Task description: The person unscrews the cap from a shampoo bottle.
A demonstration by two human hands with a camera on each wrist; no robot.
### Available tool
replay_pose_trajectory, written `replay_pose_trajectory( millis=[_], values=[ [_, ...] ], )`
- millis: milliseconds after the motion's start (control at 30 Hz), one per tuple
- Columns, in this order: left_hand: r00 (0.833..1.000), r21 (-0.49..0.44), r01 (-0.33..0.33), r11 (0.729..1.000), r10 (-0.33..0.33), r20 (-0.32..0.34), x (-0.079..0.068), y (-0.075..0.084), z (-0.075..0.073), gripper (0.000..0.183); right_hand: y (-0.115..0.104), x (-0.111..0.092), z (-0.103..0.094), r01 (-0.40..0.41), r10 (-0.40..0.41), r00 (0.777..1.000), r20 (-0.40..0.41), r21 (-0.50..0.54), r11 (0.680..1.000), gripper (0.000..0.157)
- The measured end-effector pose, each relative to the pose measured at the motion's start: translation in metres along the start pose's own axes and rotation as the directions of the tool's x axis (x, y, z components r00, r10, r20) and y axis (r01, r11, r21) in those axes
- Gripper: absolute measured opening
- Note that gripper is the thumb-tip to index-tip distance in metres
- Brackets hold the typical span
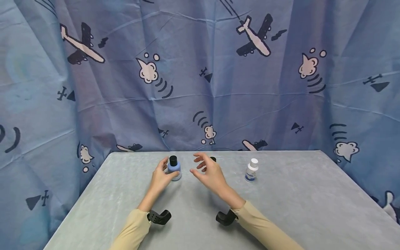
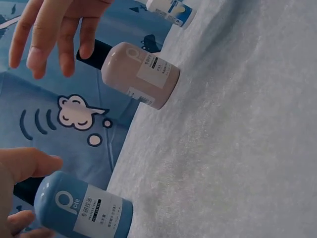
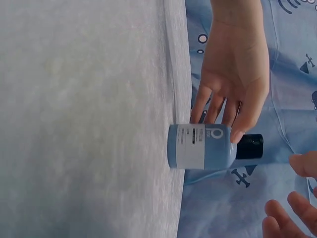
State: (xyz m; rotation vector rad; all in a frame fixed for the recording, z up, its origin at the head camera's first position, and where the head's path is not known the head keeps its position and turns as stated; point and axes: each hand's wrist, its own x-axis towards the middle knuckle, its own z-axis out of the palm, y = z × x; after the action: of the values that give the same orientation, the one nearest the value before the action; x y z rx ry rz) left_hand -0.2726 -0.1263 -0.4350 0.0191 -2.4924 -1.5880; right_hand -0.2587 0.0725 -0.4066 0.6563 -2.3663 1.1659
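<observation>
Blue black-capped bottle (image 1: 173, 168) stood upright, centre-left of head frame, flanked by left hand's (image 1: 160, 179) thumb and fingers; whether gripped cannot be told. Right hand (image 1: 212, 175) held wide, frame centre, by pinkish bottle (image 2: 141, 74). White bottle (image 1: 251, 170) seen right of centre.
</observation>
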Motion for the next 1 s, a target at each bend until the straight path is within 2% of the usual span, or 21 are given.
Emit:
replay_pose_trajectory(
  millis=[233,533,833,1000],
  values=[
    [1.000,-0.011,0.001,1.000,-0.001,-0.001,0.002,-0.003,0.005,0.074,0.001,0.004,0.009,-0.015,0.015,1.000,0.001,0.036,0.999,0.052],
    [0.999,0.012,-0.030,0.999,0.030,-0.019,0.005,-0.011,0.009,0.070,0.002,0.012,0.019,-0.046,0.043,0.999,0.030,0.091,0.995,0.053],
    [0.997,0.011,-0.031,0.999,0.032,-0.076,0.006,-0.012,0.012,0.069,0.002,0.015,0.024,-0.062,0.059,0.997,0.046,0.080,0.995,0.053],
    [0.996,0.013,-0.019,1.000,0.020,-0.082,0.006,-0.012,0.012,0.066,0.004,0.017,0.026,-0.069,0.065,0.996,0.052,0.071,0.995,0.054]
  ],
)
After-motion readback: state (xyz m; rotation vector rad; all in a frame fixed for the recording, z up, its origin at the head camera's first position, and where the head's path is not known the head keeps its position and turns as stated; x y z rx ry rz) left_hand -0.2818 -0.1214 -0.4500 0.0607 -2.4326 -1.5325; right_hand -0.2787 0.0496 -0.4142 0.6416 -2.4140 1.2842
